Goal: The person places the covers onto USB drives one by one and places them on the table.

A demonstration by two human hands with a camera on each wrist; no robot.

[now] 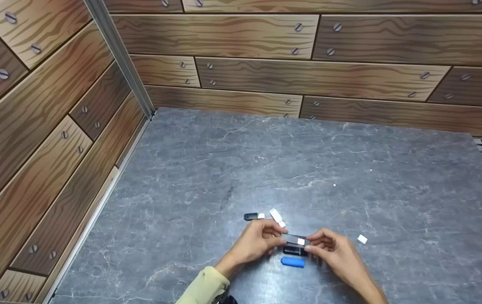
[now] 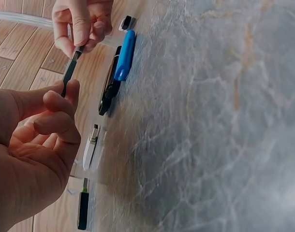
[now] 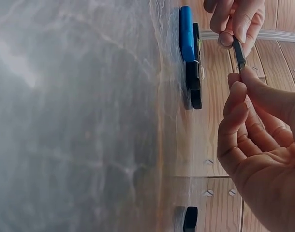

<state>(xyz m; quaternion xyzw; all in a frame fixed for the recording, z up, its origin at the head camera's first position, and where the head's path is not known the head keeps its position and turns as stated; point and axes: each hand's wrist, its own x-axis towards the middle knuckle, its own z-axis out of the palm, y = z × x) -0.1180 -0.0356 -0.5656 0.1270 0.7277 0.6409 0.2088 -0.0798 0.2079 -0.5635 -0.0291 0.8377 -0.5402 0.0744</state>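
A dark USB stick [image 1: 292, 239] is stretched between both hands above the table, catching a bright glint. My left hand [image 1: 259, 239] pinches one end between thumb and fingertips. At the other end, where metal shows in the left wrist view, my right hand [image 1: 334, 250] pinches it; its fingertips hide the tip. Just below lie a black USB stick [image 1: 294, 251] and a blue one [image 1: 292, 262], side by side. Beyond the left hand are a white USB stick [image 1: 275, 215] and a black one [image 1: 251, 216] with its connector bare.
A small white cap-like piece [image 1: 362, 239] lies to the right of the right hand. The grey marbled tabletop [image 1: 241, 156] is bounded by wood-patterned walls [image 1: 257, 36] at the back and left. Tiny white specks dot the surface farther back.
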